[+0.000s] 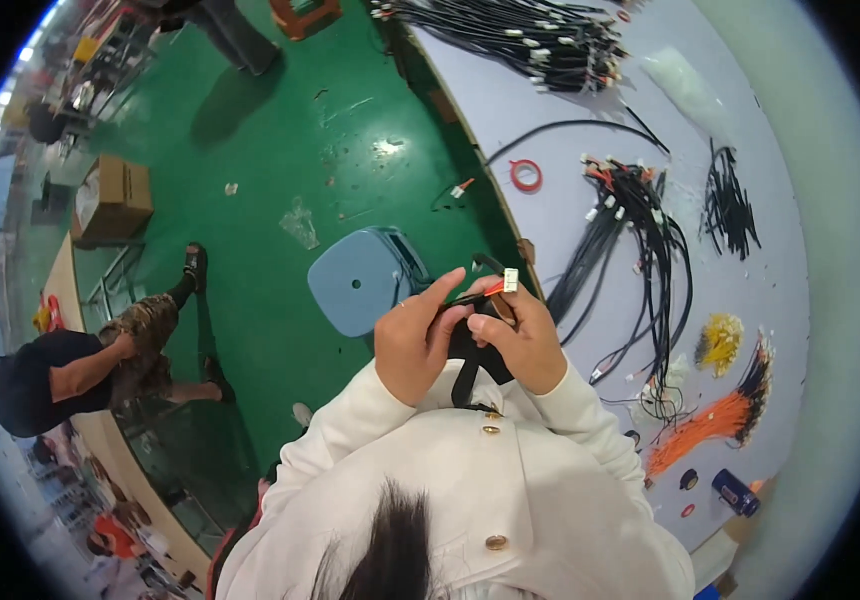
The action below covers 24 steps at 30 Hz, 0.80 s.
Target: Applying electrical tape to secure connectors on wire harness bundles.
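Note:
In front of my chest, both hands are on one wire harness with a white connector (511, 281) at its end. Short red and orange wires run from the connector into black sleeving. My right hand (525, 345) grips the harness just below the connector, fingers curled behind it. The fingertips and thumb of my left hand (412, 345) pinch the black part beside it, its index finger stretched along the cable. Part of the harness is hidden by my fingers, and a dark loop shows above them.
On the white table to the right lie black cable bundles (640, 215), a red tape roll (526, 176), yellow-wired connectors (719, 343), orange wires (700, 432) and a blue can (735, 492). A blue stool (355, 285) stands on the green floor; a seated person (70, 370) is at the left.

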### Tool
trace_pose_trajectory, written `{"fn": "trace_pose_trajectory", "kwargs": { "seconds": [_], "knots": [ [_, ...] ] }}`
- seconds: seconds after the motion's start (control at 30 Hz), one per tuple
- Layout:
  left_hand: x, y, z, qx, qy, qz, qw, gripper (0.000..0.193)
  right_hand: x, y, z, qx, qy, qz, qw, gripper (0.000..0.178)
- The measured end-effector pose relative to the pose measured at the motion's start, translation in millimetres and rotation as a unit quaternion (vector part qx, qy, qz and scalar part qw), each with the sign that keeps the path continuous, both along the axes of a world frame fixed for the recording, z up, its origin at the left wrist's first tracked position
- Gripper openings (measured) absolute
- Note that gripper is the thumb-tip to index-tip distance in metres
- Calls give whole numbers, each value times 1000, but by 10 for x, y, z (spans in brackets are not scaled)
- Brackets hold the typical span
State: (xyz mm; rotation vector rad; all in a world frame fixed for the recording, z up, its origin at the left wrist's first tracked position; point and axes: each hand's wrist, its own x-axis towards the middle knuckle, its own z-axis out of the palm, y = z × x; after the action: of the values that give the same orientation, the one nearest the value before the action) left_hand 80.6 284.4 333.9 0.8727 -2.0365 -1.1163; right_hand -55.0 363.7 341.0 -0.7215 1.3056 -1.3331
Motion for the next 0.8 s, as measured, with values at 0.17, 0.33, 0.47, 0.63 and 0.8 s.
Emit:
{"fn": "trace_pose_trajectory", "kwargs": {
  "seconds": [0.17, 0.33, 0.47, 0.63, 0.8],
  "knots": [
    [-299, 10, -29, -121, -38, -3, 992, 17, -150, 77, -41, -21, 11, -79, 997, 24],
    [-559, -20, -27, -59, -27, 9, 998, 11, -226, 49, -21, -41, 145, -161, 975, 17],
    [-718, -114, -97, -11, -31, -10, 999, 8, -277, 18, -130, 2, -6, -198, 980, 11],
    [-677, -875, -818, 217, -105, 19, 970, 21, -420, 114, 242, -140, -148, -5, 979, 16],
    [-1129, -946, -648, 529, 36, -90, 843, 24, -1136, -126, -654, -69, 196, -313, 927, 13]
  ]
}}
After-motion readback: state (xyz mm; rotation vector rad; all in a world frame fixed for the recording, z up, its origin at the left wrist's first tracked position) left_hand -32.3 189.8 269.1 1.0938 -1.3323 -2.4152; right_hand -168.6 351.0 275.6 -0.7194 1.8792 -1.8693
